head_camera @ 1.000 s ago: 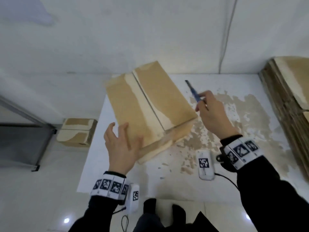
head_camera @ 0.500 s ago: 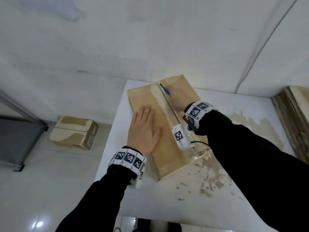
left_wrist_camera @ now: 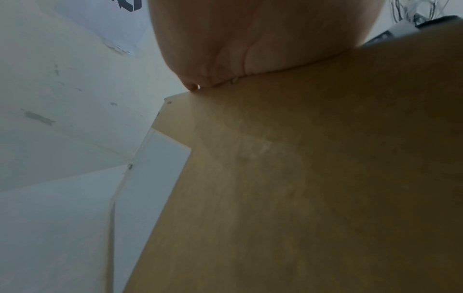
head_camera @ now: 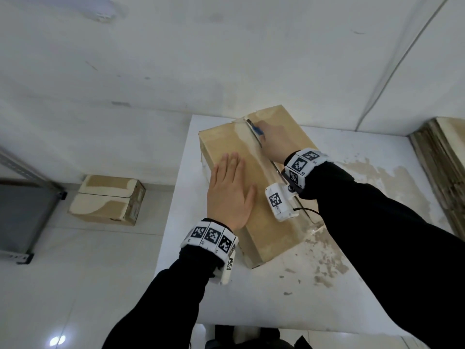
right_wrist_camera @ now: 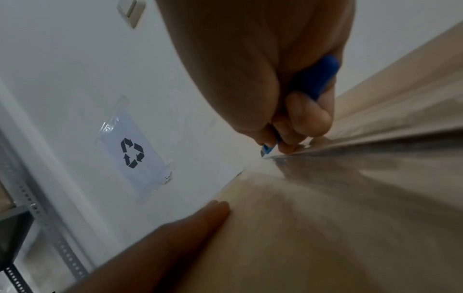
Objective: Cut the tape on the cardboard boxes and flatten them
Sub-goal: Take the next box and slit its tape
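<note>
My left hand flat on brown cardboard box; right hand gripping blue-handled knife at far seam; slip risks slicing toward palm

Closed brown cardboard box, long and rectangular, lying flat on the white bench, its length running from the near edge toward the far left corner by the wall. A strip of clear glossy tape covers the centre seam between the two top flaps. A blue-handled utility knife meets the seam near the far end. A second taped brown cardboard box sits on the floor, left of the bench.
</note>
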